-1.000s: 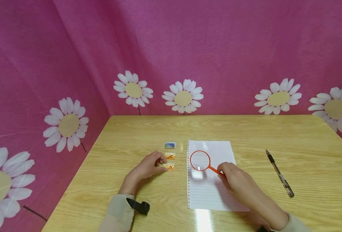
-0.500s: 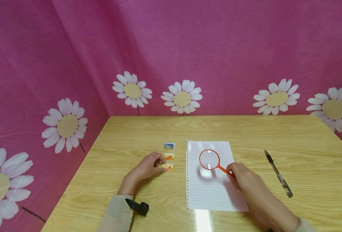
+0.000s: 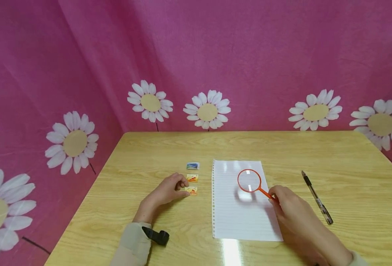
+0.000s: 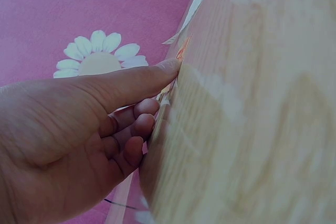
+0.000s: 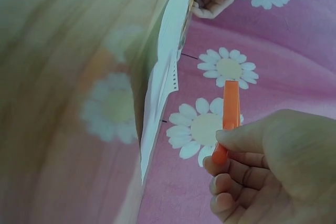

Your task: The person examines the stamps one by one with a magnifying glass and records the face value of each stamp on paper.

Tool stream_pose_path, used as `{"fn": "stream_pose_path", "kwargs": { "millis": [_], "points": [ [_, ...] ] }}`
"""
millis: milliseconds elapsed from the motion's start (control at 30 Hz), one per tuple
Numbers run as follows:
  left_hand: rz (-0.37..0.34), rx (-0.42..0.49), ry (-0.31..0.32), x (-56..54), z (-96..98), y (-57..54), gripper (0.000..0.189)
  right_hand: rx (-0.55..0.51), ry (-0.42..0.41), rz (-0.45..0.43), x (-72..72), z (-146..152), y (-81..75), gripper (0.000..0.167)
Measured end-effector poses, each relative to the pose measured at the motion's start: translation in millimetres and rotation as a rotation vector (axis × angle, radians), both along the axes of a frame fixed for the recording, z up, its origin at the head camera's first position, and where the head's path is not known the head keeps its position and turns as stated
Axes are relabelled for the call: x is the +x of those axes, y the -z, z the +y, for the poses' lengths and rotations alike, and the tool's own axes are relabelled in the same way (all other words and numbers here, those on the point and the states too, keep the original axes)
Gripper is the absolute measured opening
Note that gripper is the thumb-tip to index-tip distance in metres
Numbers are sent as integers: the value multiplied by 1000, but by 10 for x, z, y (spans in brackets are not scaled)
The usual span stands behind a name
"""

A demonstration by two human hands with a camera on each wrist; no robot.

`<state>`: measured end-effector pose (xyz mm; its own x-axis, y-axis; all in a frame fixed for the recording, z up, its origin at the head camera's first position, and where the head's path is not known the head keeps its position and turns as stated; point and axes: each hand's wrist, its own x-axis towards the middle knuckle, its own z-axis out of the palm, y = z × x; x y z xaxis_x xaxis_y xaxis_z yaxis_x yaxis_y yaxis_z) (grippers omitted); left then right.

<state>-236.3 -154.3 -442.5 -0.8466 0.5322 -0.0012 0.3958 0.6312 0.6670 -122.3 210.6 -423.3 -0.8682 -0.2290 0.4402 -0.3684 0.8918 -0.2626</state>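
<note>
My right hand [image 3: 294, 208] pinches the orange handle of a magnifying glass [image 3: 265, 192] between thumb and fingers. Its round lens is held over the right part of a white lined sheet of paper [image 3: 239, 225], casting a shadow there. In the right wrist view the magnifying glass [image 5: 231, 103] is seen edge-on, apart from the sheet. My left hand [image 3: 166, 190] rests on the table, thumb and fingertips at the left edge of the nearest yellow-orange stamp [image 3: 192, 190]. Beyond it, in a column, lie another yellow-orange stamp [image 3: 192, 178] and a blue-green stamp [image 3: 193, 166].
A black-capped clear pen [image 3: 317, 197] lies to the right of the paper. Everything lies on a wood-grain table [image 3: 156, 147]. A magenta cloth with white daisies [image 3: 249, 55] hangs behind and at the left.
My right hand has moved the magnifying glass to the right, from the left part of the sheet to its right part. The left hand has stayed at the nearest stamp.
</note>
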Motion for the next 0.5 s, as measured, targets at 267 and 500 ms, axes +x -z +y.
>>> {"fn": "stream_pose_path", "kwargs": {
  "millis": [267, 500],
  "points": [
    [-5, 6, 14, -5, -13, -4, 20, 8, 5, 54, -2, 95, 24, 25],
    [7, 8, 20, -3, -16, -6, 20, 28, 34, 46, 17, 209, 26, 26]
  ]
}}
